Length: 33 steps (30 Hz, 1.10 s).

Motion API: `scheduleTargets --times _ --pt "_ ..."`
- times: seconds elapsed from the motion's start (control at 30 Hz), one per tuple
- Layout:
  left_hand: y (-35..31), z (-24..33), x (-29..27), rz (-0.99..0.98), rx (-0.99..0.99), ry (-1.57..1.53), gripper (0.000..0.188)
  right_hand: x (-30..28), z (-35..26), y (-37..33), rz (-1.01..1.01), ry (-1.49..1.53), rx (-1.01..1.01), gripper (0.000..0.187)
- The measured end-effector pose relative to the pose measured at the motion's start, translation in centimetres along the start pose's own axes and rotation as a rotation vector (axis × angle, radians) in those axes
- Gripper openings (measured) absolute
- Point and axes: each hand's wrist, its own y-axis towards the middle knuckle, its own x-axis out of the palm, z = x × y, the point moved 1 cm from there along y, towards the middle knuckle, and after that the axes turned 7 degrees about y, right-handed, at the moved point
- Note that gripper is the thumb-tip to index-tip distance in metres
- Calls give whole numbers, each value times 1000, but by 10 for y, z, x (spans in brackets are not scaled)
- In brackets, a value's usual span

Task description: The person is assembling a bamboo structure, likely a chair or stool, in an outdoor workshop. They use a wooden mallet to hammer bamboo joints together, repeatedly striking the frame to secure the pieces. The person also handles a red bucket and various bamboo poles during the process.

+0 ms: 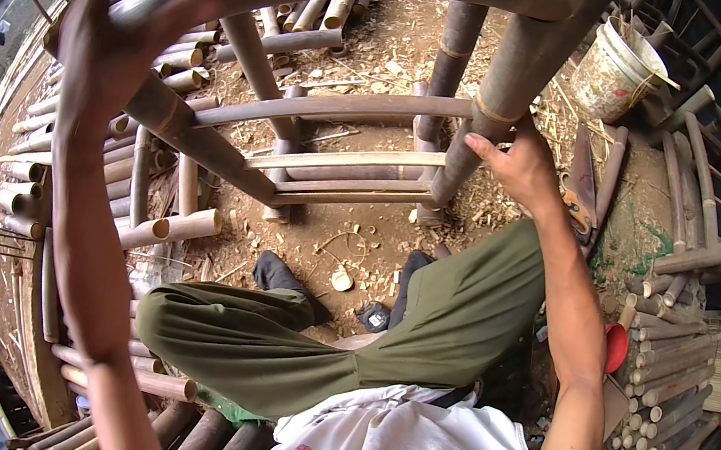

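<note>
Brown earthen floor [391,40], strewn with pale shavings, spreads beneath a brown bamboo frame of thick round posts and slimmer crosspieces [342,109], which stands tilted before the seated person's olive-green trousers [246,339]. At its left corner, the left hand [112,55] lies against the thick curved top rail, thumb along it (motion blurs this hand, so I cannot tell whether its fingers close). Right hand [523,166] grips the right-hand post, thumb in front, fingers wrapped behind and partly hidden. Beyond it are a stained white bucket [609,76] and, nearer, an orange-handled saw [585,172].
</note>
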Motion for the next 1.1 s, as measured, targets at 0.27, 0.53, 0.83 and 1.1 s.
scheduleTargets --times 0.27,0.53,0.83,1.1 --pt "38 0 75 -263 215 104 85 -46 111 -63 234 30 229 58" --pt "73 69 73 -313 275 -30 77 148 257 -430 -45 -359 1001 103" --pt "103 153 134 -535 199 -74 42 74 205 -290 231 199 803 95" --pt "77 180 124 -259 195 14 38 110 220 -163 -15 170 771 104"
